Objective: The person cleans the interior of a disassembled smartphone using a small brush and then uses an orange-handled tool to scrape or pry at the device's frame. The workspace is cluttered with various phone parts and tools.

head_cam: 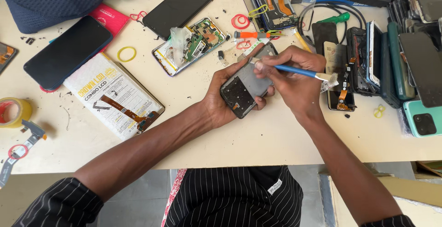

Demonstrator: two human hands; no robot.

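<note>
My left hand [225, 91] cradles a dark opened phone frame [244, 88] just above the cream table [258, 139], near its middle. My right hand [294, 77] grips a blue-handled tool [294, 70] like a pen. Its near tip rests on the upper edge of the phone frame, and its bristled far end [328, 77] points right. Both forearms reach in from the bottom, in dark striped sleeves.
An opened phone with a bare circuit board [191, 45] lies behind my left hand. Two dark phones [66, 52] [177, 8] and a white parts box [113, 95] sit left. Stacked phones and screens [400, 56] crowd the right. Rubber bands, an orange screwdriver [251, 35] and a tape roll [14, 112] lie around.
</note>
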